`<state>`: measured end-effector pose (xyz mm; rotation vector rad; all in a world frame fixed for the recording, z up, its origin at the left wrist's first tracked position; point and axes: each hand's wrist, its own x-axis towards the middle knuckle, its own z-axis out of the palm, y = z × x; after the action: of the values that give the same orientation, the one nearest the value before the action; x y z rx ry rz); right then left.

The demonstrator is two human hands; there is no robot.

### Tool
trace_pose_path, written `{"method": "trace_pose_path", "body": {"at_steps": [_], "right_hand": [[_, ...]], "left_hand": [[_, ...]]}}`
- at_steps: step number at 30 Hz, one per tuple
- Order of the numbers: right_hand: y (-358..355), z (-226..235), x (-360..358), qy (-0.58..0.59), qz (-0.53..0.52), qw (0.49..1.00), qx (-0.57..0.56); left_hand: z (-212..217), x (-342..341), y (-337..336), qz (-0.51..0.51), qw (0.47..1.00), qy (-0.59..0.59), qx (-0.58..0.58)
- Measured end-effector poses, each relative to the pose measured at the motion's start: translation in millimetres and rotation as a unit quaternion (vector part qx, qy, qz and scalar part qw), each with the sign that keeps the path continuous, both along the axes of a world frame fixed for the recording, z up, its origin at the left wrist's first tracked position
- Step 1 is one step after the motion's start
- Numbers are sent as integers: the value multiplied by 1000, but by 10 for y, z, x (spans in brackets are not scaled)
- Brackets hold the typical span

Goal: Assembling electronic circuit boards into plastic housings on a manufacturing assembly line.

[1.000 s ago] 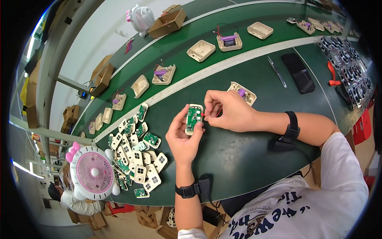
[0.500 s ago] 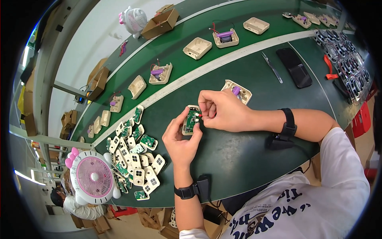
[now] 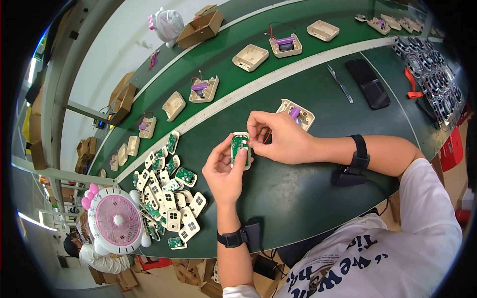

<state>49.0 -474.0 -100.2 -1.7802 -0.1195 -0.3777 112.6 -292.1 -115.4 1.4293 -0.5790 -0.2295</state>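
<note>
Up the green board (image 3: 236,143) slid the thumb (image 3: 240,158) of my left hand (image 3: 223,175), which clasps it above the bench (image 3: 308,191); the red plug (image 3: 245,142) now seems seated (my right hand (image 3: 284,139) bunches its fingertips alongside, any hold hidden).

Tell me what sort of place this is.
Probably an electronics assembly line: beige casings spaced along a green belt, a heap of circuit-board panels, and a similar panel in the left hand.

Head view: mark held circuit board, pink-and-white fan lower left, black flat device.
Circuit board (image 3: 238,143), head view: green upper part.
Pink-and-white fan (image 3: 118,219), head view: centre hub.
Black flat device (image 3: 367,84), head view: mid top face.
</note>
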Motion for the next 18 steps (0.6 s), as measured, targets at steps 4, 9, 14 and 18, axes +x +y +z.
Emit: {"method": "trace_pose_path", "body": {"at_steps": [4,9,14,18], "right_hand": [[-47,-72,34,0,25,999,43],[-107,-39,10,8,35,999,13],[-121,61,46,2,38,999,-18],[-474,217,230,-84,-55,977,-189]], "left_hand": [[-2,11,0,-18,1000,15,-8],[-12,-12,-23,-28,999,17,17],[-28,9,-13,-15,1000,24,-1],[-16,1,-53,11,1000,20,-6]]}}
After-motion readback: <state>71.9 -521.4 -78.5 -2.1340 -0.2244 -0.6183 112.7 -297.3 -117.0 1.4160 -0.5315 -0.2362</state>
